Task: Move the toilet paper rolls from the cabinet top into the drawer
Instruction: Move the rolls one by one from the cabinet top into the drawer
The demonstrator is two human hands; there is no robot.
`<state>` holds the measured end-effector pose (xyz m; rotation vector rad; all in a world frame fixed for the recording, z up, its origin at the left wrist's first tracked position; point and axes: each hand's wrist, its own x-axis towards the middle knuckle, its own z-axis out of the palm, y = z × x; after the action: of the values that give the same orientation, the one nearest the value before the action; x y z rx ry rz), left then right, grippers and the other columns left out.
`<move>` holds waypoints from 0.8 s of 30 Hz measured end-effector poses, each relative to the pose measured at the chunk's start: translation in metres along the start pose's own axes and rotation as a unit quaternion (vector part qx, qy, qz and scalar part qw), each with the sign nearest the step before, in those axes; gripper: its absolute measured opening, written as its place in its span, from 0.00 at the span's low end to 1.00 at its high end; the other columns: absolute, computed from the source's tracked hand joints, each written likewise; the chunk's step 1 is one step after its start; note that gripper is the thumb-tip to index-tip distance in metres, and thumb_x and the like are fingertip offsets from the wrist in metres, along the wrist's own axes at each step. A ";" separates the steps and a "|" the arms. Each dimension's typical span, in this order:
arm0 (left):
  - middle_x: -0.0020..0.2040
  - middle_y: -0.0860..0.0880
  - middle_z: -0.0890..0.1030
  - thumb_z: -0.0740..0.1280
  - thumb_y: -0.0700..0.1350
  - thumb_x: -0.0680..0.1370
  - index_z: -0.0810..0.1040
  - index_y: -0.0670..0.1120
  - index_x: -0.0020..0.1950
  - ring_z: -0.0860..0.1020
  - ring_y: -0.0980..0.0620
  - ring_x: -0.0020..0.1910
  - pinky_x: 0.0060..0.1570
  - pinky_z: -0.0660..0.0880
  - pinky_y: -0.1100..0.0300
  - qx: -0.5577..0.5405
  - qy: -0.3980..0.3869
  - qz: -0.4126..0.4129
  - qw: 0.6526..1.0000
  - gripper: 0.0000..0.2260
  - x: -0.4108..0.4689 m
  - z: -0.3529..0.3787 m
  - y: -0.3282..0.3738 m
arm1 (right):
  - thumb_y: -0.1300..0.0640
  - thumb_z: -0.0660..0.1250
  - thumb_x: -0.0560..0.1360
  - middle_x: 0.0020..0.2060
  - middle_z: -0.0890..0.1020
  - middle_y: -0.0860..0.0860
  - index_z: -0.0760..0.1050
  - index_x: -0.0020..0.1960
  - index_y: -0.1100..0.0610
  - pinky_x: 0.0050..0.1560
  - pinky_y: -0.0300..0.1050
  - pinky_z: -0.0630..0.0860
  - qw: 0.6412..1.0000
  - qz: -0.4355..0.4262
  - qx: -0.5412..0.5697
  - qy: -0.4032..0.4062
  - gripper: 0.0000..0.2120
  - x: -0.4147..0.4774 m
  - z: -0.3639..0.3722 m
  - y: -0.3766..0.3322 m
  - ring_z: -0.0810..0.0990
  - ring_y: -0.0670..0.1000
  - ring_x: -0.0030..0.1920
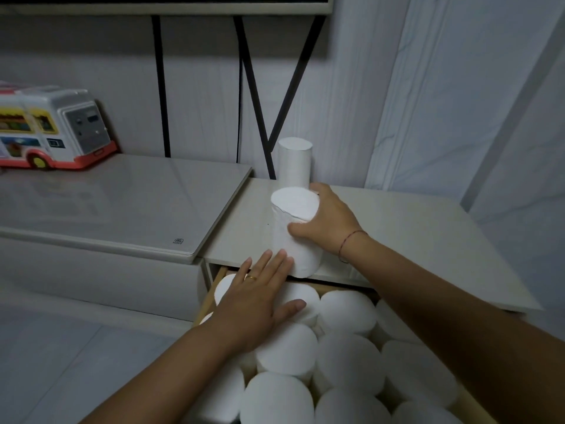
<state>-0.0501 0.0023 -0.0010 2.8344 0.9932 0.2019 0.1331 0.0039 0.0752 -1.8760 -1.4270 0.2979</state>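
My right hand (pixel 328 223) grips a white toilet paper roll (pixel 295 206) that stands at the front edge of the cabinet top (pixel 422 237), slightly tilted. A second roll (pixel 295 163) stands upright behind it against the wall. Below, the open drawer (pixel 211 296) holds several white rolls (pixel 347 359) standing on end. My left hand (pixel 260 301) lies flat with straight fingers on the rolls at the drawer's back left, its fingertips touching the base of the gripped roll.
A lower grey cabinet (pixel 122 206) adjoins on the left, with a toy bus (pixel 52 130) at its back. Black metal legs (pixel 253 96) and a cable run down the wall behind. Pale floor (pixel 61 362) lies at the lower left.
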 end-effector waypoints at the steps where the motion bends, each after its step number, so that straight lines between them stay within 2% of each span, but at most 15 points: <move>1: 0.74 0.59 0.34 0.44 0.67 0.77 0.37 0.55 0.77 0.29 0.60 0.71 0.70 0.29 0.60 -0.001 -0.002 0.006 1.000 0.33 -0.001 0.002 0.003 | 0.50 0.74 0.64 0.63 0.71 0.52 0.61 0.69 0.53 0.49 0.43 0.69 1.000 0.000 -0.004 -0.005 0.38 -0.004 -0.005 0.002 0.71 0.51 0.55; 4: 0.76 0.58 0.36 0.45 0.67 0.77 0.38 0.54 0.77 0.30 0.60 0.72 0.70 0.30 0.61 -0.001 -0.012 0.029 1.000 0.33 -0.005 0.007 0.013 | 0.52 0.75 0.63 0.60 0.72 0.52 0.65 0.66 0.54 0.48 0.41 0.68 1.000 -0.002 -0.011 -0.013 0.35 -0.019 -0.027 0.014 0.71 0.51 0.53; 8: 0.78 0.57 0.39 0.36 0.70 0.71 0.40 0.54 0.78 0.35 0.58 0.75 0.72 0.33 0.60 0.005 -0.032 0.060 0.998 0.38 -0.011 0.014 0.030 | 0.54 0.75 0.64 0.59 0.73 0.49 0.66 0.66 0.51 0.48 0.38 0.69 0.999 -0.008 0.000 -0.041 0.34 -0.048 -0.063 0.036 0.72 0.50 0.55; 12: 0.78 0.56 0.40 0.43 0.68 0.76 0.41 0.54 0.78 0.35 0.58 0.75 0.72 0.33 0.59 0.004 -0.051 0.087 0.995 0.34 -0.011 0.024 0.048 | 0.52 0.75 0.64 0.58 0.73 0.45 0.66 0.66 0.48 0.45 0.32 0.68 0.999 -0.008 -0.018 -0.050 0.34 -0.081 -0.093 0.054 0.72 0.48 0.55; 14: 0.78 0.55 0.40 0.45 0.67 0.77 0.41 0.53 0.78 0.35 0.58 0.75 0.72 0.32 0.59 0.004 -0.063 0.101 0.993 0.34 -0.010 0.030 0.057 | 0.49 0.75 0.62 0.56 0.74 0.44 0.67 0.65 0.45 0.43 0.32 0.70 0.999 0.008 -0.010 -0.053 0.34 -0.099 -0.107 0.061 0.73 0.47 0.54; 16: 0.78 0.55 0.39 0.44 0.68 0.76 0.40 0.53 0.78 0.35 0.58 0.75 0.72 0.32 0.59 0.001 -0.072 0.118 0.990 0.34 -0.011 0.036 0.067 | 0.51 0.75 0.62 0.56 0.74 0.43 0.67 0.63 0.44 0.41 0.34 0.72 0.998 0.020 0.003 -0.063 0.32 -0.115 -0.121 0.070 0.74 0.46 0.53; 18: 0.78 0.55 0.38 0.41 0.69 0.74 0.39 0.54 0.78 0.34 0.58 0.75 0.72 0.32 0.58 0.004 -0.076 0.137 0.988 0.36 -0.013 0.042 0.079 | 0.54 0.76 0.63 0.57 0.74 0.43 0.67 0.63 0.44 0.43 0.33 0.72 0.997 0.019 -0.010 -0.069 0.32 -0.130 -0.134 0.080 0.74 0.46 0.55; 21: 0.78 0.55 0.38 0.37 0.71 0.72 0.39 0.54 0.78 0.34 0.58 0.75 0.72 0.32 0.59 0.005 -0.085 0.163 0.983 0.38 -0.014 0.050 0.098 | 0.52 0.77 0.63 0.57 0.72 0.41 0.65 0.63 0.42 0.46 0.33 0.71 0.996 0.021 -0.041 -0.081 0.33 -0.152 -0.153 0.095 0.72 0.45 0.55; 24: 0.78 0.55 0.39 0.40 0.70 0.74 0.40 0.53 0.78 0.35 0.57 0.75 0.73 0.33 0.58 -0.004 -0.095 0.187 0.978 0.36 -0.013 0.058 0.115 | 0.51 0.77 0.62 0.57 0.71 0.37 0.63 0.61 0.38 0.45 0.33 0.73 0.994 0.028 -0.053 -0.095 0.34 -0.172 -0.171 0.111 0.72 0.45 0.56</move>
<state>0.0200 -0.0994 -0.0400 2.9377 0.4176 -0.0306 0.2538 -0.2336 0.0763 -2.0212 -1.5444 0.4452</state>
